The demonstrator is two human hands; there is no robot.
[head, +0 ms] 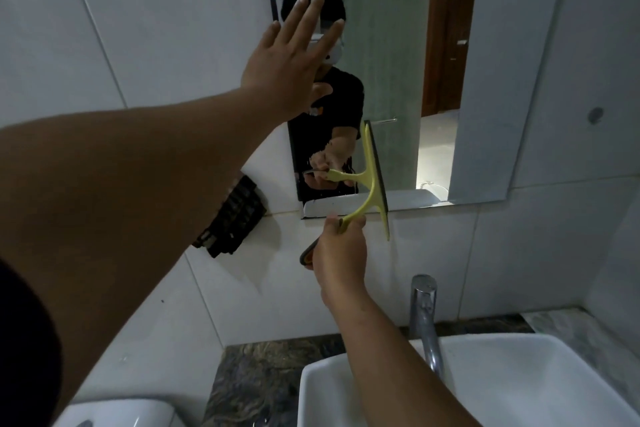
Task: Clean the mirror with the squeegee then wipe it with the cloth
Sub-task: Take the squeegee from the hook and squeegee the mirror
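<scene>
The wall mirror hangs above the basin and reflects a person in a dark shirt. My left hand is raised flat with fingers spread, at the mirror's left edge. My right hand grips the handle of a yellow-green squeegee. Its dark rubber blade stands nearly upright and crosses the mirror's bottom edge, with the lower end over the tile. No cloth is in view.
A white basin with a chrome tap sits below right on a dark marbled counter. A black slatted object hangs on the white tiled wall, left of the squeegee. Another white fixture shows at the bottom left.
</scene>
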